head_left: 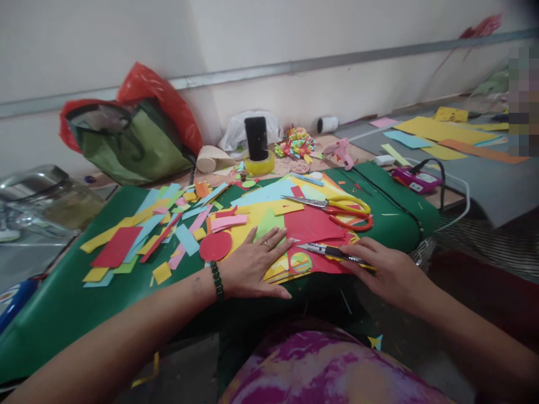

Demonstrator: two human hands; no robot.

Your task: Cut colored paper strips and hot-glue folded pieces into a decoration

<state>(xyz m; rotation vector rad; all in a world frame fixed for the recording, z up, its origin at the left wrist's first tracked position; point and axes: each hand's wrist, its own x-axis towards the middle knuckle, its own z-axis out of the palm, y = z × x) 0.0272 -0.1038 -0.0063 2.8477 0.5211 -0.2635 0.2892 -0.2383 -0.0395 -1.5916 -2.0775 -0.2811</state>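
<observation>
Just this side of the red-and-yellow-handled metal scissors (327, 205), the left hand (249, 265), fingers spread, rests on coloured paper sheets (314, 223); the right hand (385, 272) grips a black-and-silver utility knife (330, 251). Cutting seems in hand, calling for steadied sheets.

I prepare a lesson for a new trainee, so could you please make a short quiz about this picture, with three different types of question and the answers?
1. True or false: the left hand is the one with the bead bracelet at its wrist.

2. Choose one. The scissors have:
A) two blue handles
B) one yellow handle and one reddish handle
C) two black handles

3. Which tool does the right hand hold?

Key:
1. True
2. B
3. A cutter knife
</observation>
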